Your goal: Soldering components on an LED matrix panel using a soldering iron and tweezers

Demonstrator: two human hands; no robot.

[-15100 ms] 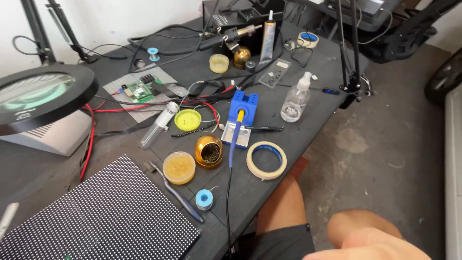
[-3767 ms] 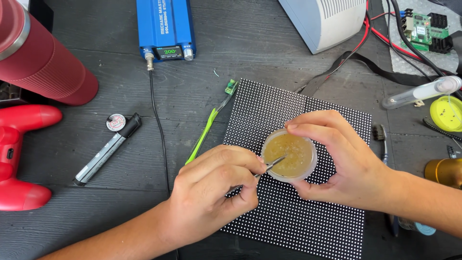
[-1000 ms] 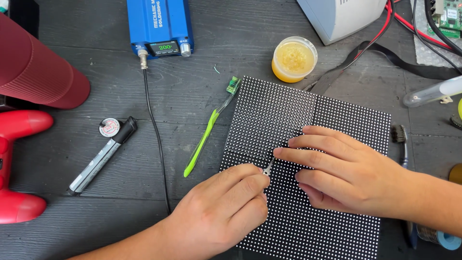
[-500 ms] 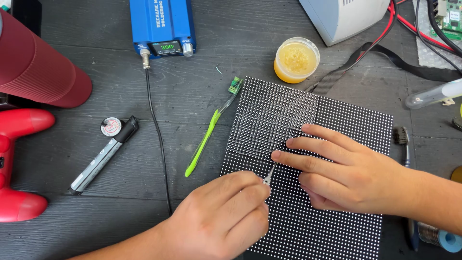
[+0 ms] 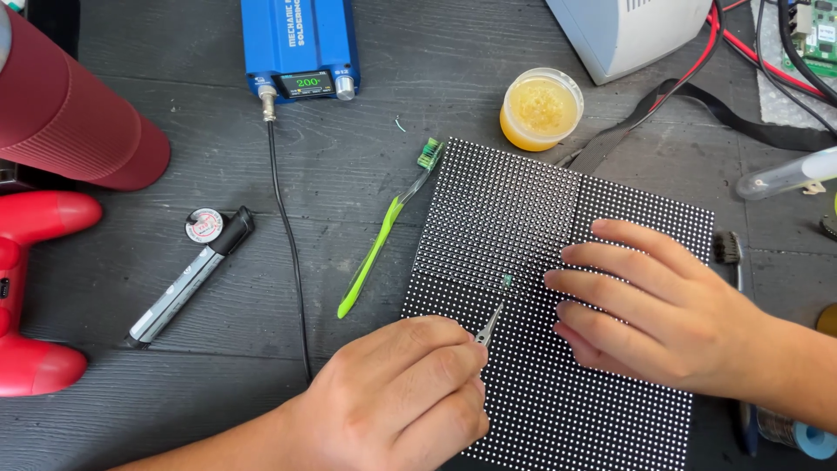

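Note:
A black LED matrix panel (image 5: 514, 201) dotted with white points lies flat on the dark table. My left hand (image 5: 397, 406) grips thin metal tweezers (image 5: 490, 324), whose tip rests on the panel beside a tiny green spot (image 5: 507, 280). My right hand (image 5: 658, 305) lies flat on the panel's right half, fingers spread and pointing left, holding nothing. A small open jar of yellow paste (image 5: 540, 108) stands just beyond the panel's far edge.
A green toothbrush (image 5: 384, 235) lies left of the panel. A blue soldering station (image 5: 298, 48) with a black cable (image 5: 286, 227) sits at the far side. A red cylinder (image 5: 74, 113), a red game controller (image 5: 30, 296), a black pen-shaped tool (image 5: 187, 277) and a small brush (image 5: 728, 249) surround the work.
The paste jar, held over the panel 3.8 s ago, now stands on the table. My right hand went flat on the panel. The tweezers' tip has shifted slightly over the last second.

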